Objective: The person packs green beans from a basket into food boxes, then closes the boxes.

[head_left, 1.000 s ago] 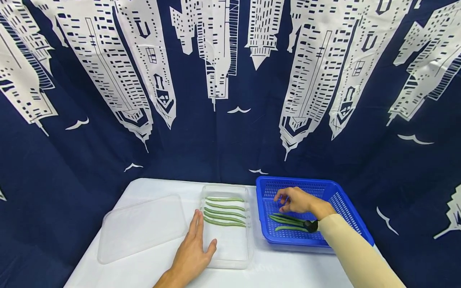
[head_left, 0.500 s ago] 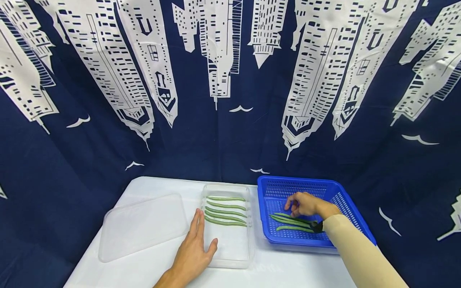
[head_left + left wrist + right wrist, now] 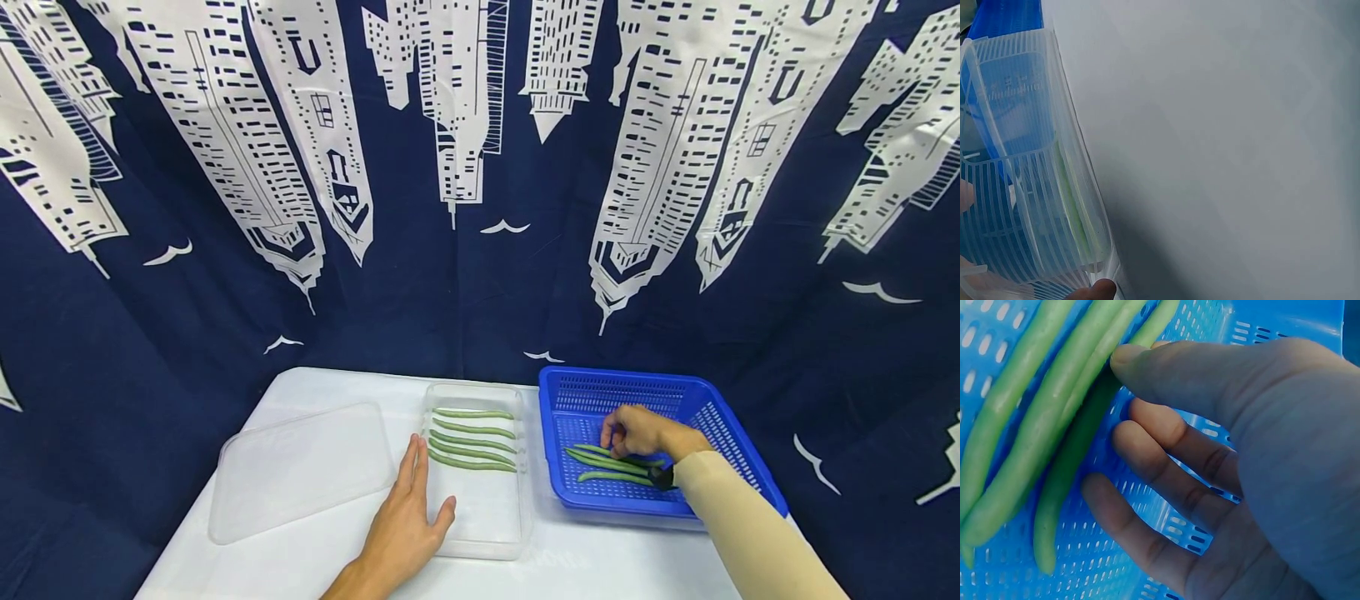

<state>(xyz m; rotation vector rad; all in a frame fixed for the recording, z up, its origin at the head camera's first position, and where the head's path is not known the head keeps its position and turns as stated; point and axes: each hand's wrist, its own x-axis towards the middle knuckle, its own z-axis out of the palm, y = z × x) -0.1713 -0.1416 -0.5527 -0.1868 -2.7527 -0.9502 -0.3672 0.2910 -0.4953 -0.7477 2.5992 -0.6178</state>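
Observation:
In the head view, my left hand [image 3: 405,521] rests with straight fingers along the left side of a clear plastic container [image 3: 487,550]. Several green beans [image 3: 472,450] lie crosswise in its far half, spaced apart in rows. One fingertip [image 3: 1105,289] shows at the container's wall in the left wrist view. My right hand [image 3: 637,432] is down inside the blue basket [image 3: 555,492], over a small bunch of green beans [image 3: 611,462]. Seen from the right wrist, the thumb and index finger pinch one green bean [image 3: 1157,325] at the bunch's edge; the index fingertip is mostly hidden behind the thumb.
A flat translucent lid [image 3: 300,475] lies on the white table [image 3: 322,387] left of the container. The basket stands right of the container, with a narrow gap between them. Behind the table hangs a dark blue cloth [image 3: 450,292] printed with white buildings.
My right hand has moved right and down onto the beans in the basket, its thumb and index finger closing on one. The left hand stays at the container.

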